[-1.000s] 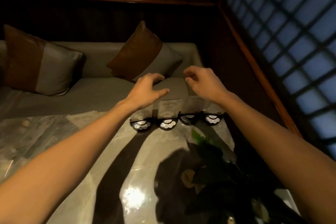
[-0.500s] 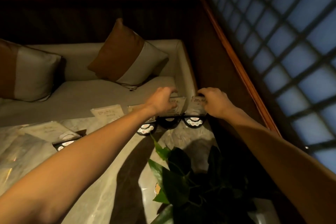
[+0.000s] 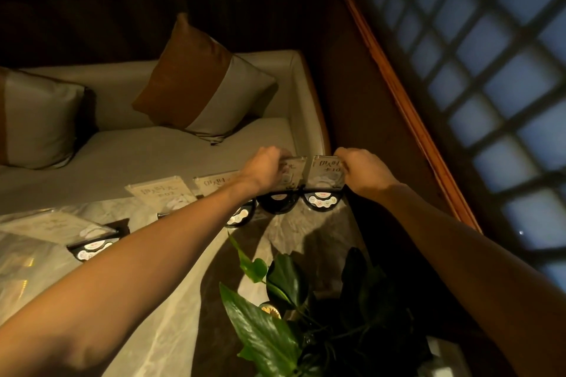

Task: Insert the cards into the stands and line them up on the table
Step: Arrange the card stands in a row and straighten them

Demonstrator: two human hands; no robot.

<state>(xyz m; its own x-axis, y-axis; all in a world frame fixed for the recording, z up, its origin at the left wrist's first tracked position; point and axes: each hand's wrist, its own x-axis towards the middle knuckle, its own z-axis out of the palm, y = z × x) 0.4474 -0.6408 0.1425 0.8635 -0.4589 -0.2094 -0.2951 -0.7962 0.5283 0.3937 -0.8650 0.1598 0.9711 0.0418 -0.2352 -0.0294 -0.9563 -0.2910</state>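
Left hand (image 3: 266,166): fingers closed on second card (image 3: 293,173) from right.
Right hand (image 3: 363,170): pinching end card (image 3: 326,175), upright in black stand (image 3: 322,200).

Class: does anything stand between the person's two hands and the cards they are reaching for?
No. The left hand and right hand already touch the two rightmost cards; the plant sits nearer, below both arms.

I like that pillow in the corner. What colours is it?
The pillow is brown on one side and pale grey on the other, seen in the head view.
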